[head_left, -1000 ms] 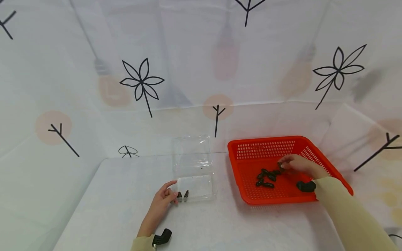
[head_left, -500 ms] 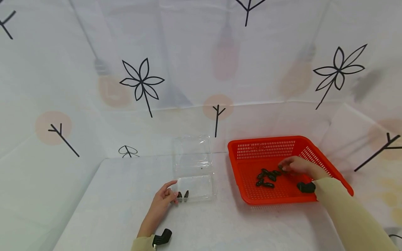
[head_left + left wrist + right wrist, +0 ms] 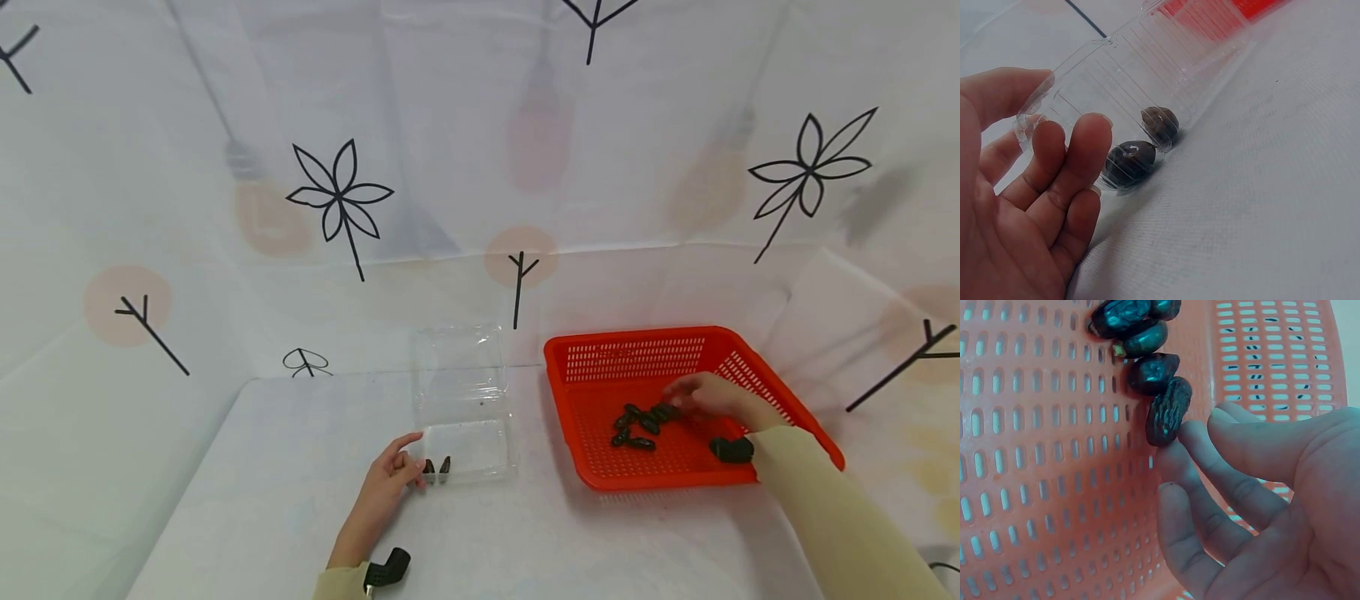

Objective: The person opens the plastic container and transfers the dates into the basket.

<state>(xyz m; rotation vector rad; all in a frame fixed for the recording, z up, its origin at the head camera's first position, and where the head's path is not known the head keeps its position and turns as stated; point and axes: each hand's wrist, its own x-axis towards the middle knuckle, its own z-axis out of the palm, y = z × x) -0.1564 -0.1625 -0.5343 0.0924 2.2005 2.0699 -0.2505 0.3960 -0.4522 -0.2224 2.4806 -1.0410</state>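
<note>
My left hand [image 3: 386, 479] holds the left edge of a clear plastic clamshell box [image 3: 472, 446], its lid raised at the back. Two dark, glossy dates [image 3: 1160, 125] sit inside along the near wall, beside the fingers. Over in the red basket [image 3: 600, 475], my right hand [image 3: 705, 396] has its fingers loosely bent and spread, with nothing gripped. A wrinkled dark date [image 3: 1169, 415] lies against or just at its fingertips; contact is hard to tell. It ends a small cluster of similar dates [image 3: 636, 421] on the basket floor.
The basket's perforated side walls [image 3: 637, 358] stand around the right hand. A white cloth covers the table [image 3: 300, 467], and a printed sheet [image 3: 450, 208] hangs behind. Each wrist carries a black camera.
The date held at the right fingertips has come down and left into the cluster, and the fingers have loosened from it. The left hand and the box have kept still.
</note>
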